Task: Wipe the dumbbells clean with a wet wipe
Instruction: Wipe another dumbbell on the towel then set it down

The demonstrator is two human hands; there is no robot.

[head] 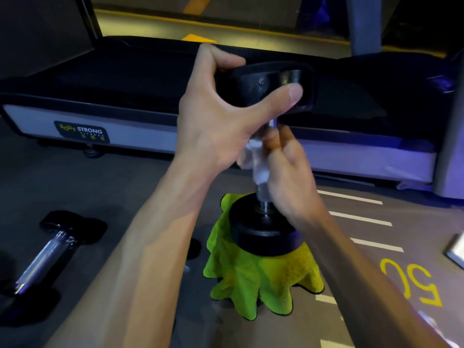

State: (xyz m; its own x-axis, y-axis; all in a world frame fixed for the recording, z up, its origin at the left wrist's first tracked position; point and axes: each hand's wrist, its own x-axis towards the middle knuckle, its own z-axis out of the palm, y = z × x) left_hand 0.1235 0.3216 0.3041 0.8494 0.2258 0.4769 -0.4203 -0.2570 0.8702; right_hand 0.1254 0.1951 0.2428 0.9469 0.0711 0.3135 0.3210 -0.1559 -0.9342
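Observation:
A black dumbbell (261, 229) stands on end in the middle, its lower head resting on a green cloth (258, 280). My left hand (218, 116) grips the upper head from above, thumb across its front. My right hand (288, 172) wraps a white wet wipe (253, 156) around the chrome handle between the two heads. The wipe is partly hidden by my fingers. A second dumbbell (47, 249) lies on the floor at the lower left, untouched.
A treadmill deck (100, 116) with a "Body Strong" label runs across the back. The grey floor (75, 187) has white stripes and a yellow number at the right. A flat pale object (455, 249) lies at the right edge.

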